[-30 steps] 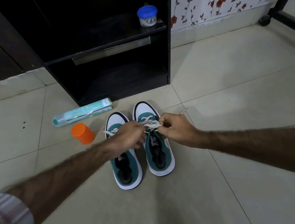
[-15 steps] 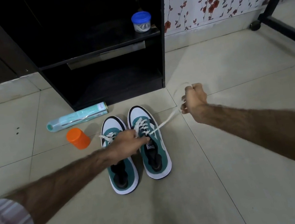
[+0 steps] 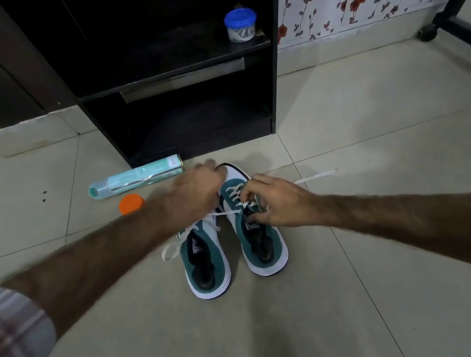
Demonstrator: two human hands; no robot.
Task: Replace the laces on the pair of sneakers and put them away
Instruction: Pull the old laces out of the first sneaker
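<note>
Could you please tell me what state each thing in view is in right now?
Right sneaker: upright on floor, laced, untied, one lace end trailing right.
Left sneaker: upright beside it, lace ends loose.
Right hand: pinching the right sneaker's lace.
Left hand: blurred over the toes; grip unclear.
Spray can: lying down, cap off.
Orange cap: loose on floor.
Blue-lidded jar: closed, on shelf.
Cabinet: open-fronted.

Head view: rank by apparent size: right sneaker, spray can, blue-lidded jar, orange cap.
1. right sneaker
2. spray can
3. blue-lidded jar, farther from the camera, so unsure against
4. orange cap, partly hidden by the left forearm
</note>
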